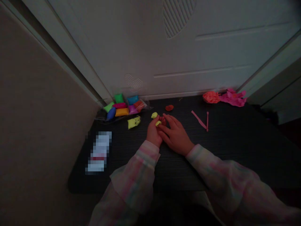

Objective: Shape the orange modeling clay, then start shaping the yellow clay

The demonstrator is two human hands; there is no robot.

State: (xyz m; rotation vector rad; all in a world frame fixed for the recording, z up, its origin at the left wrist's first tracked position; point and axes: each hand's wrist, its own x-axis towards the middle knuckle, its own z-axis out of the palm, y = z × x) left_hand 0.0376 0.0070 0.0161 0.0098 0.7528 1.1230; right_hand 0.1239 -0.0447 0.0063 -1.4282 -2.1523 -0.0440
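My two hands meet over a dark mat [141,169] in dim light. My left hand [154,133] is curled, its fingers pinching a small yellow lump of clay [158,123]. My right hand [175,135] lies across it with the fingers stretched flat, touching the left fingers and the lump. A second yellow clay piece [154,115] lies just beyond the fingertips. A red clay piece [169,108] sits a little farther back.
A clear bag of several coloured clay packs [123,106] lies at the back left, with a yellow pack [134,122] beside it. Two pink modelling tools [201,121] lie to the right. Orange and pink wrappers [224,96] rest by the white door [178,47]. A blurred packet [98,152] lies at the left.
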